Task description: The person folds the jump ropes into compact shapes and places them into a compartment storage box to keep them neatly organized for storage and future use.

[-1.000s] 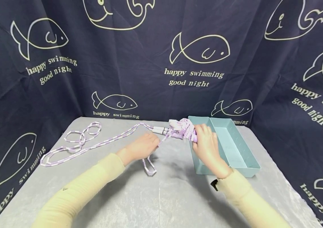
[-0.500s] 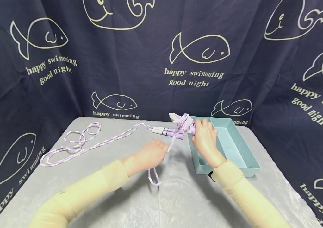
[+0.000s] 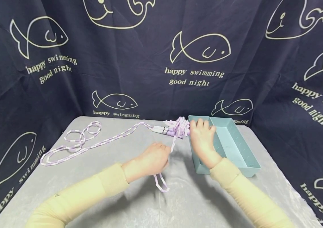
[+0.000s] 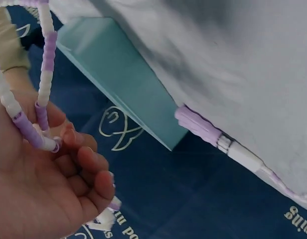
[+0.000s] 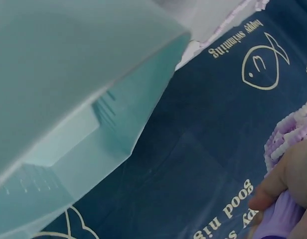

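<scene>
My right hand grips the purple handle of a purple-and-white beaded jump rope. Much of that rope is wound into a thick bundle left of the fingers. Lower and to the left, my left hand holds the loose beaded length; a short loop hangs beneath it. In the left wrist view, beads cross the curled fingers of that hand. A second jump rope lies on the table, its paired white-and-purple handles partly behind the bundle and its cord running left.
A pale teal two-compartment box stands on the right of the grey-covered table, directly beside and behind my right hand. Dark blue curtain with fish drawings encloses the table's back and sides.
My left hand has moved right and nearer to me, carrying the rope and its hanging loop. The right hand and bundle have shifted slightly left. The second jump rope stays put.
</scene>
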A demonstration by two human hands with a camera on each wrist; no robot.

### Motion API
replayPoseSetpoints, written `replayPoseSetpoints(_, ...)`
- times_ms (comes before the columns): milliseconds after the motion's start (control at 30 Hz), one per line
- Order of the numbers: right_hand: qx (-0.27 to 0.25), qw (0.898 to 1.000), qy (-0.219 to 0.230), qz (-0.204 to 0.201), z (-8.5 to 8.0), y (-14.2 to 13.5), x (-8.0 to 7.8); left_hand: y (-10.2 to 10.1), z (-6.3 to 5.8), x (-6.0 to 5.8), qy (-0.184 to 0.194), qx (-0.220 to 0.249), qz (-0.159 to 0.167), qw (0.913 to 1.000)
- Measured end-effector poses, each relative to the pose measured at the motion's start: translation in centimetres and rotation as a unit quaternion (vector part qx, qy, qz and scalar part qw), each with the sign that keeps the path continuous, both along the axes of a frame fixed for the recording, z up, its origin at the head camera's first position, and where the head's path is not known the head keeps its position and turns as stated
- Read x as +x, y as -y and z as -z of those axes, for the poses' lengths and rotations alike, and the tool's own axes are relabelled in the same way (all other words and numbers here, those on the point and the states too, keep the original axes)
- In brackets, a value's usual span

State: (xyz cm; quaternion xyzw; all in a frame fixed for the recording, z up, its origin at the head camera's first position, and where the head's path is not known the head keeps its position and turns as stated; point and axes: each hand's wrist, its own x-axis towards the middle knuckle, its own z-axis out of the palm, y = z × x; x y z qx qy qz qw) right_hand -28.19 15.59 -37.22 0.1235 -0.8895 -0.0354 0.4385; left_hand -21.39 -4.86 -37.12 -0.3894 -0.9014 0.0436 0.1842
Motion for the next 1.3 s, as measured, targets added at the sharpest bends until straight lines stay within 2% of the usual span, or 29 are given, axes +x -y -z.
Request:
replayPoseSetpoints(200, 0.045, 0.999, -0.015, 0.002, 0.5, 0.2, 0.2, -0.2, -0.8, 0.6, 0.015, 0.027, -0.001, 0.9995)
replayPoseSetpoints(467, 0.092, 0.995, -0.037, -0.017, 1.2, 0.3, 0.1, -0.6, -2.5, 0.6, -0.049, 0.017, -0.008, 0.9986)
replayPoseSetpoints(567, 0.106, 0.993, -0.033, -0.033, 1.7, -0.1, 0.2, -0.8, -3.3, 0.6, -0.076, 0.005, -0.003, 0.9971)
replayPoseSetpoints(700, 0.134, 0.989, -0.008, -0.061, 2.4, -0.4, 0.6, -0.9, -4.6, 0.6, -0.092, -0.015, 0.001, 0.9957)
replayPoseSetpoints(833, 0.163, 0.982, 0.016, -0.096, 2.7, -0.3, 1.4, -0.7, -5.8, -0.2, -0.096, 0.002, 0.002, 0.9953)
replayPoseSetpoints(967, 0.186, 0.976, 0.002, -0.115, 2.5, 0.1, 2.1, -0.2, -6.5, -1.6, -0.106, 0.033, 0.023, 0.9936)
replayPoseSetpoints(1033, 0.195, 0.973, -0.011, -0.122, 2.3, 0.2, 2.4, 0.1, -6.7, -2.3, -0.106, 0.042, 0.038, 0.9927)
replayPoseSetpoints(1167, 0.204, 0.965, -0.025, -0.161, 1.8, 0.2, 2.9, 0.6, -6.8, -3.3, -0.097, 0.050, 0.068, 0.9917)
replayPoseSetpoints(1300, 0.220, 0.954, 0.001, -0.205, 1.4, 0.2, 3.6, 1.0, -6.4, -4.2, -0.083, 0.049, 0.090, 0.9913)
